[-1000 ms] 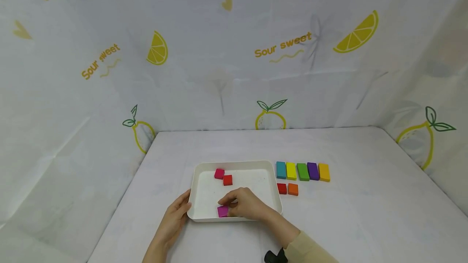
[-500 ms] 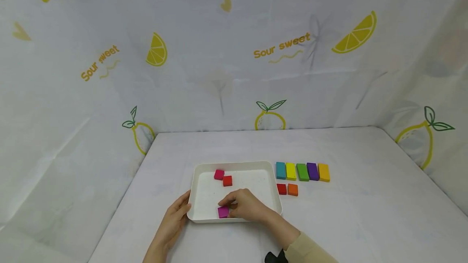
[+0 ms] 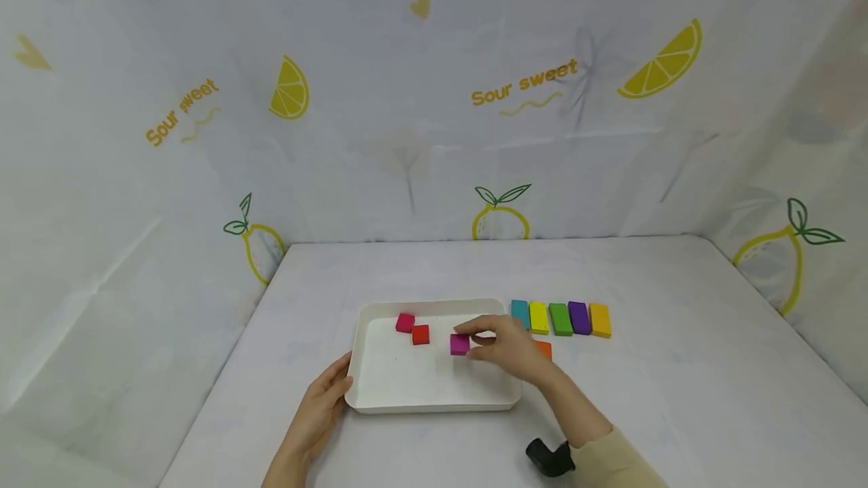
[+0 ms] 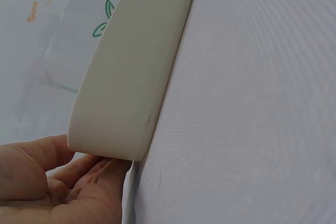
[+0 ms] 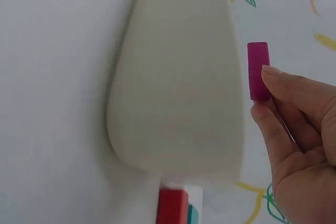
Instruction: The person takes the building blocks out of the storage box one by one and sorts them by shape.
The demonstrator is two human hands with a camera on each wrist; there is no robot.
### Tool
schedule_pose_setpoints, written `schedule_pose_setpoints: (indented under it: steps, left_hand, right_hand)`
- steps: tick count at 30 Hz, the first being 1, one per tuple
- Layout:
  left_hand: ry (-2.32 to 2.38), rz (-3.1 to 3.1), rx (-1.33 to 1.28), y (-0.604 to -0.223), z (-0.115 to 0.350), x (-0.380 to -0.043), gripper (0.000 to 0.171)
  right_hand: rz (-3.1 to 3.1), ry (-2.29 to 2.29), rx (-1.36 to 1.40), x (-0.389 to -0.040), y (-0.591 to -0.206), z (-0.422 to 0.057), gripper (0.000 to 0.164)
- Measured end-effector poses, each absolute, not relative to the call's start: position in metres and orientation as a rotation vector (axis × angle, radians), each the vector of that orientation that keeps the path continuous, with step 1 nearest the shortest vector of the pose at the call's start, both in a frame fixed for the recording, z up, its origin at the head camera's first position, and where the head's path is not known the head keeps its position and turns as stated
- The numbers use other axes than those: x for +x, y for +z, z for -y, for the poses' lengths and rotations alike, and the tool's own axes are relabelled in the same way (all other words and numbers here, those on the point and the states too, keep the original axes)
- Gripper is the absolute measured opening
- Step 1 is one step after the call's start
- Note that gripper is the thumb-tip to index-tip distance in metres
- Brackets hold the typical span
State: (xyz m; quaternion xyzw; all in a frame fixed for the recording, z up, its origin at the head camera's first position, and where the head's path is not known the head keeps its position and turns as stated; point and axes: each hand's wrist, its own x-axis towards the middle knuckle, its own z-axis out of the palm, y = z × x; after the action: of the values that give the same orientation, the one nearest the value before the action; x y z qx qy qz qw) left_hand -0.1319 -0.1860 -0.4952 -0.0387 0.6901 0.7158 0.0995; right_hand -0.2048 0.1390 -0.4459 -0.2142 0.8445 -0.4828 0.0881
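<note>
My right hand (image 3: 510,349) pinches a magenta block (image 3: 459,345) between thumb and fingertips, over the right half of a shallow white tray (image 3: 407,386). In the right wrist view the same magenta block (image 5: 257,72) stands clear above the tray's rim. At the tray's left side my left hand (image 3: 325,401) holds the wall; in the left wrist view its thumb (image 4: 52,150) meets the tray's upper edge and the fingers lie lower against the side. Inside the tray are a crimson block (image 3: 405,322) and a red block (image 3: 421,335), corner to corner.
Right of the tray, a row has teal (image 3: 520,313), yellow (image 3: 539,318), green (image 3: 560,319), purple (image 3: 579,318) and amber (image 3: 600,320) blocks. An orange block (image 3: 544,349) is partly behind my right hand. A black object (image 3: 549,459) is by the right sleeve.
My right hand has lifted the magenta block from the tray's front edge and carried it right and away from me. The left hand stays on the tray.
</note>
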Motion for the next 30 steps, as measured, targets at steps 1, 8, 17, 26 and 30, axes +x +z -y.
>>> schedule_pose_setpoints:
  steps: [1, 8, 17, 26, 30]
  left_hand:
    - [2.117, -2.041, -0.114, -0.495, 0.186, -0.132, 0.059]
    - [2.114, -2.046, -0.118, -0.495, 0.187, -0.13, 0.059]
    - [2.098, -2.048, -0.098, -0.497, 0.187, -0.128, 0.059]
    - [2.11, -2.049, -0.102, -0.495, 0.187, -0.13, 0.058]
    - [2.114, -2.051, -0.083, -0.495, 0.188, -0.132, 0.059]
  right_hand:
    - [-2.534, -1.445, -0.606, -0.208, -0.443, -0.148, 0.033]
    - [-2.641, -1.449, -0.436, -0.219, -0.43, -0.204, 0.035]
    - [-2.727, -1.394, -0.319, -0.216, -0.437, -0.244, 0.037]
    - [-2.826, -1.2, -0.245, -0.212, -0.455, -0.27, 0.038]
    - [-2.798, -1.184, -0.248, -0.211, -0.46, -0.276, 0.037]
